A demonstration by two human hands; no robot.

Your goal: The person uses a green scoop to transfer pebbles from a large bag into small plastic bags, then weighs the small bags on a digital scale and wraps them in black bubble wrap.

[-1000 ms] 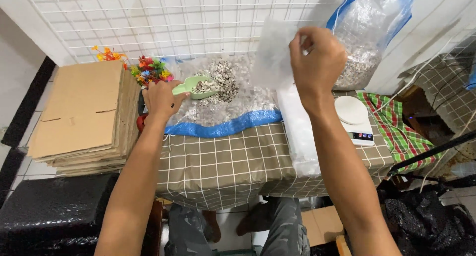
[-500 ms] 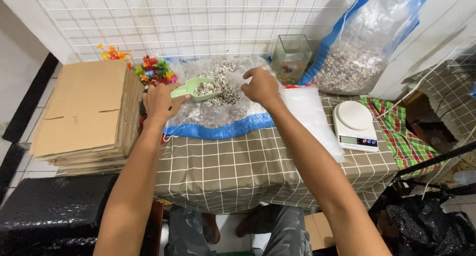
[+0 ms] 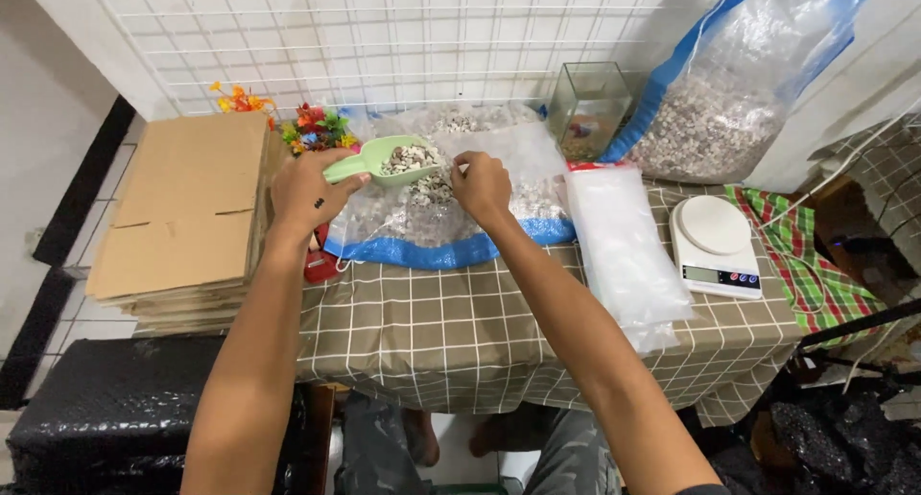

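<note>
The green scoop (image 3: 384, 159) is being held over the open clear bag of pebbles (image 3: 451, 202), which is lying flat on the table (image 3: 432, 332) toward the 12 o'clock edge. The scoop is carrying a small heap of mixed white and grey pebbles (image 3: 408, 156) in its bowl. The left hand (image 3: 307, 190) is wrapping its fingers around the scoop's handle, its grip clenched on the handle, with the bowl pointing toward 3 o'clock. The right hand (image 3: 482, 186) is sitting just beside the scoop's bowl, at its 3 o'clock side, resting on the bag; its fingers are curling downward, but whether that grip is pinching the plastic or merely pressing on it cannot be told.

At 3 o'clock from the bag, a stack of clear plastic bags (image 3: 628, 255) is lying on the checked tablecloth, and further at 3 o'clock a white kitchen scale (image 3: 715, 246) is standing. A small glass tank (image 3: 587, 106) is standing at 1 o'clock behind the bag, next to a large sack of pebbles (image 3: 729, 92) leaning against the wall. At 9 o'clock a pile of flattened cardboard boxes (image 3: 182, 217) is lying, with bright plastic plants (image 3: 312, 126) beside it.
</note>
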